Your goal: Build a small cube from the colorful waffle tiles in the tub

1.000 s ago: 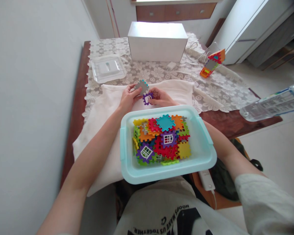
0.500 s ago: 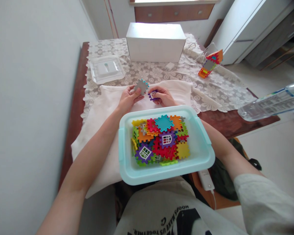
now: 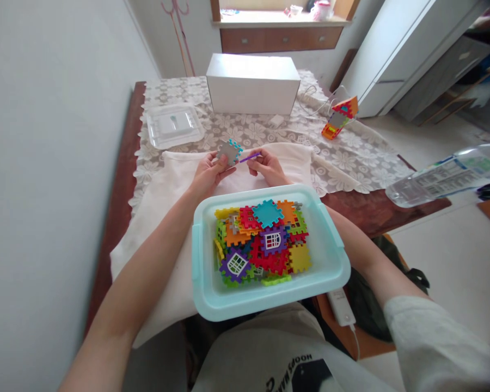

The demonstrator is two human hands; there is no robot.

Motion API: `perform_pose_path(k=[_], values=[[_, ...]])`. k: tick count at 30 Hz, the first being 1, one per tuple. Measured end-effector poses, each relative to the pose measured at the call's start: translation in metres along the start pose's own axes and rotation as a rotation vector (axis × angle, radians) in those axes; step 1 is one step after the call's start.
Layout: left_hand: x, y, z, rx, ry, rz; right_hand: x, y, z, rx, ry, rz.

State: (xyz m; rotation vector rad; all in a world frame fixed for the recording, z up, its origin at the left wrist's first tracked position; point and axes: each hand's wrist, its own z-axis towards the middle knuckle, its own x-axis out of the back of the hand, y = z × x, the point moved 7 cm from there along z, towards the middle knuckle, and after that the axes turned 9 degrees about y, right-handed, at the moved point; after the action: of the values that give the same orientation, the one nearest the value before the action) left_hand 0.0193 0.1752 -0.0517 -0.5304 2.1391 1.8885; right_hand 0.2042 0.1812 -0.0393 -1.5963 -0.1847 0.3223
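Held in my left hand [image 3: 210, 173] is a grey interlocking building tile [image 3: 227, 153] with teal teeth showing along its edge. Close on its right, my right hand [image 3: 268, 166] pinches a purple building tile [image 3: 251, 157], seen nearly edge-on. I cannot tell whether the two pieces touch. Nearer me, a light teal plastic bin [image 3: 207, 305] sits in front of my body between my forearms. It holds a heap of toothed tiles in several colours, among them a teal tile [image 3: 268, 213] on top and a purple window tile [image 3: 273, 240].
A white box [image 3: 253, 95] stands at the back of the lace-covered table, with a clear plastic tray [image 3: 175, 130] to its left. An assembled tile model [image 3: 338, 118] is at the right. A plastic bottle [image 3: 445, 174] lies near the right edge; a white cloth [image 3: 159, 218] is spread beneath my hands.
My right hand has turned the purple tile from face-on to nearly edge-on and brought it closer to the grey tile. The whole view has shifted slightly.
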Motion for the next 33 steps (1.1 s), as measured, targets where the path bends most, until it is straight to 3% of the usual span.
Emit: perform_pose_path(k=[2, 4, 7, 14, 17, 19, 23, 27, 30, 33], values=[[-0.001, 0.001, -0.001, 0.008, -0.030, -0.013, 0.009, -0.001, 0.002, 0.134, 0.127, 0.027], [-0.004, 0.004, -0.004, 0.015, -0.069, -0.031, 0.012, 0.002, 0.002, 0.201, 0.167, 0.024], [-0.006, 0.007, -0.007, 0.024, -0.100, -0.059, 0.011, 0.011, 0.004, 0.195, 0.139, 0.003], [-0.004, 0.004, -0.009, 0.068, -0.017, -0.025, 0.017, 0.016, 0.010, 0.256, 0.104, -0.006], [-0.002, 0.003, -0.007, 0.083, 0.031, -0.009, 0.021, 0.005, 0.010, 0.221, 0.033, -0.067], [-0.002, 0.003, -0.007, 0.089, 0.055, -0.003, 0.028, -0.017, 0.002, 0.223, -0.007, -0.061], [-0.002, 0.003, -0.006, 0.110, 0.065, -0.004, 0.042, -0.090, -0.040, 0.327, -0.132, -0.060], [-0.002, 0.003, -0.004, 0.119, 0.039, -0.019, 0.032, -0.149, -0.105, 0.391, -0.407, -0.351], [-0.001, 0.002, -0.003, 0.120, 0.030, -0.024, 0.014, -0.168, -0.150, 0.465, -0.605, -0.561], [-0.001, 0.001, -0.003, 0.111, 0.034, -0.033, -0.001, -0.166, -0.177, 0.478, -0.701, -0.751]])
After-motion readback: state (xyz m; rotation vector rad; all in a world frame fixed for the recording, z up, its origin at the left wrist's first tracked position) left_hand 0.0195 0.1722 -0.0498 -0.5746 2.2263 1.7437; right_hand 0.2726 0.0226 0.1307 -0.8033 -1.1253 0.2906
